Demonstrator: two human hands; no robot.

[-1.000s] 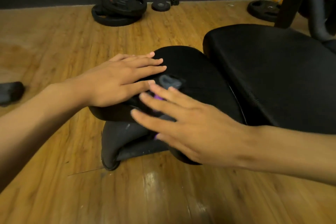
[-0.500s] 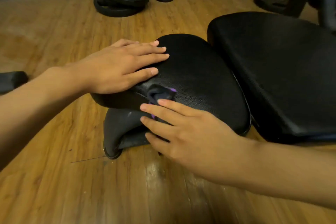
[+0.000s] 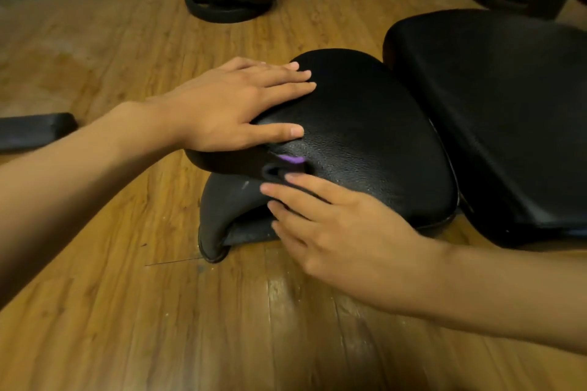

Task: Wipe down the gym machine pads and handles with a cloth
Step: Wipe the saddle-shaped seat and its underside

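1. My right hand point(image 3: 333, 232) has its fingers straight and flat, pressing down on the cloth point(image 3: 282, 170). I cannot see the thumb, but the fingers are not wrapped round the cloth.
2. The cloth is dark with a bit of purple. It sits bunched at the near left edge of the small seat pad point(image 3: 374, 136), right under my fingertips.
3. My left hand point(image 3: 235, 105) is flat too, with straight fingers, resting on the pad's far left edge. It holds nothing. I think it keeps the pad steady.
4. Most of the pad's top lies to the right of the cloth and farther from me. So I think the next wipe should go that way, and the right hand is the one to do it.
5. The middle of the pad is bare. The left hand blocks the far left part. On the right, the pad ends at a thin gap, with the big pad point(image 3: 508, 120) just beside it.
6. The cloth is close to the pad's edge, above the floor point(image 3: 127, 311). It could slip off there if I press too lightly.
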